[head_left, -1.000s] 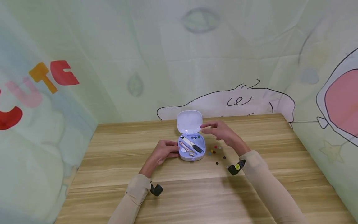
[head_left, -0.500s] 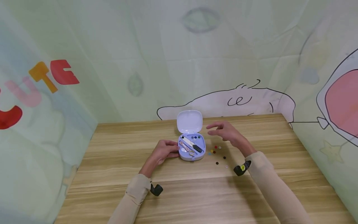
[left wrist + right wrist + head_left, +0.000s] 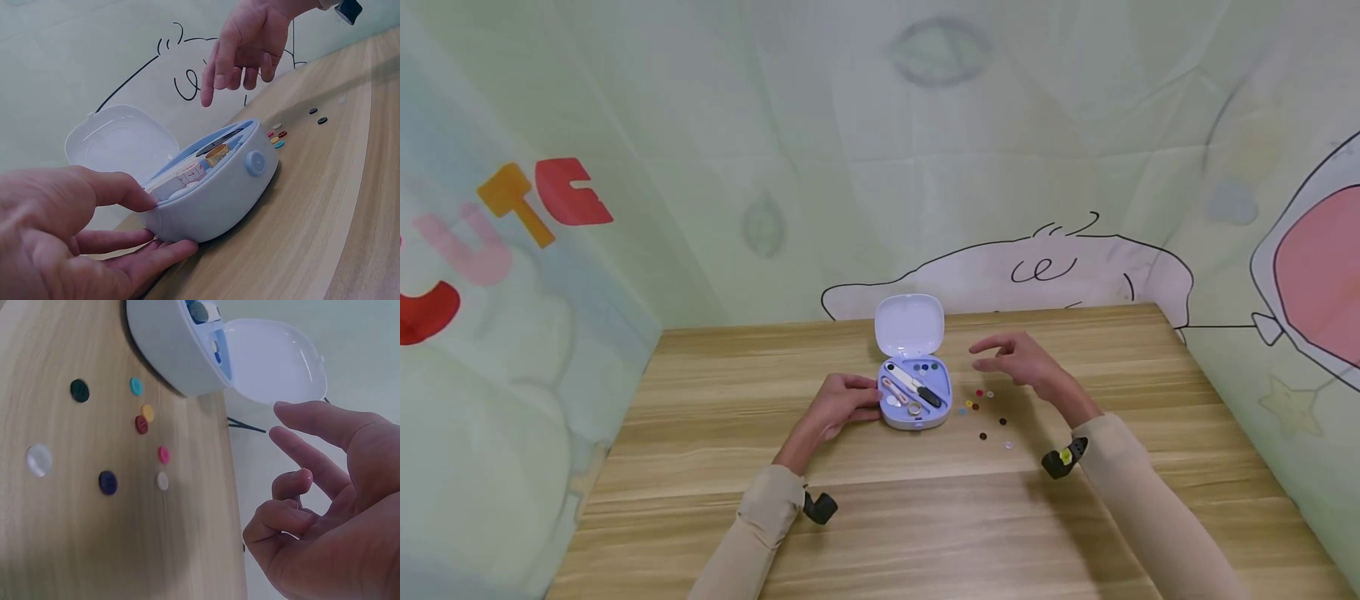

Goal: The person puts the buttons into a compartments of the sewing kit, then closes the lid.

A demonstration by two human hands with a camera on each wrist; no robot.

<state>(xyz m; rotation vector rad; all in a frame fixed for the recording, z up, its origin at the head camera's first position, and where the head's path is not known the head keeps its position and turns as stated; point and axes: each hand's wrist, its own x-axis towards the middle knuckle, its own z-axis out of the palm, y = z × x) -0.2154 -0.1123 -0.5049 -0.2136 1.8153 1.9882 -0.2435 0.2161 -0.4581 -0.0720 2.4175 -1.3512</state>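
A pale blue sewing kit box (image 3: 917,422) stands on the table with its white lid (image 3: 910,325) raised. Inside lie a black-handled tool (image 3: 928,397), a gold ring-like thimble (image 3: 217,154), a pink item and several buttons in the rear compartment. My left hand (image 3: 838,406) touches the box's left side, one fingertip on the rim and other fingers low against the wall. My right hand (image 3: 1021,363) hovers right of the lid with nothing between thumb and forefinger; its other fingers curl loosely (image 3: 275,525).
Several loose buttons lie on the wooden table (image 3: 715,433) right of the box, among them a red button (image 3: 979,392), a light blue button (image 3: 136,386) and a clear button (image 3: 39,460). A printed cloth backdrop (image 3: 850,167) rises behind the table edge.
My right hand has moved away from the lid, to the right and slightly downward. My left hand, the box and the loose buttons stay in place.
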